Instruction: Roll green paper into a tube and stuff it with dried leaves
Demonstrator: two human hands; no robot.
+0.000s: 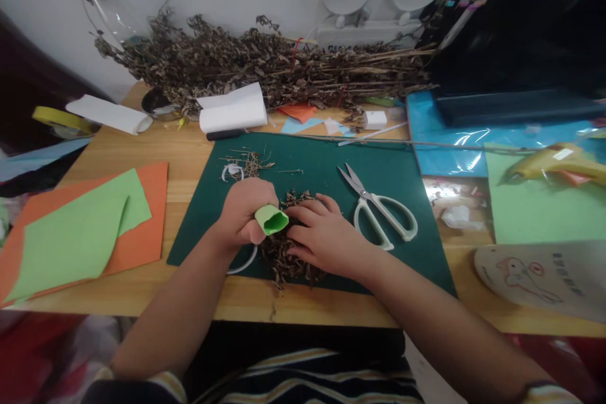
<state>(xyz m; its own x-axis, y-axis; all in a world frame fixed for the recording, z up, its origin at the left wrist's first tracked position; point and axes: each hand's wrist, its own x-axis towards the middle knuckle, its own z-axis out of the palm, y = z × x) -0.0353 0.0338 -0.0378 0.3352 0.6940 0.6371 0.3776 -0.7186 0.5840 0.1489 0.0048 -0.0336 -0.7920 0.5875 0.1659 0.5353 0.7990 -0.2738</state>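
My left hand (249, 207) is closed around a rolled green paper tube (272, 219), whose open end tilts toward me. Beside it, my right hand (322, 230) rests on a pile of dried leaves (288, 259), fingers apart and slightly bent over the crumbled bits; their tips are partly hidden among the leaves. Both lie above a dark green cutting mat (402, 170). White-handled scissors (374, 202) lie to the right with blades slightly apart. Behind my left hand sits a small heap of dry stems (250, 164). A white ring-like strip (246, 262) shows beneath my left wrist.
A long bundle of dried plants (284, 69) spans the back. Orange paper (154, 214) and green sheets (76, 233) lie at left. A white paper roll (234, 110) is behind the mat. At right are a yellow glue gun (558, 164) and a printed fan-like board (534, 278).
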